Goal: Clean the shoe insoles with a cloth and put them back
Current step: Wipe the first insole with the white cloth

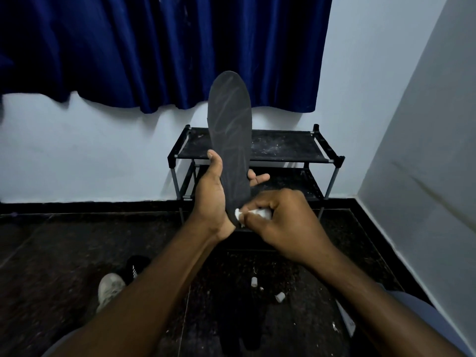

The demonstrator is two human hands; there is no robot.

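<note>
Black insole [229, 119] standing upright in front of rack [283, 148], heel down, left hand [211, 191] gripping its lower half; right hand [283, 220] pinching white cloth [238, 214] against heel edge. Am fearing hard rubbing there bending insole or pulling it loose.

left hand [213, 191] holding the dark insole [230, 135] upright, thumb on its left edge, fingertips poking out the right | right hand [280, 217] pinching a white cloth [253, 213] against the insole's bottom end | black rack [257, 150] behind by the wall | pale shoe [109, 289] on the dark floor [51, 253], lower left | blue curtain [154, 47] up top
</note>
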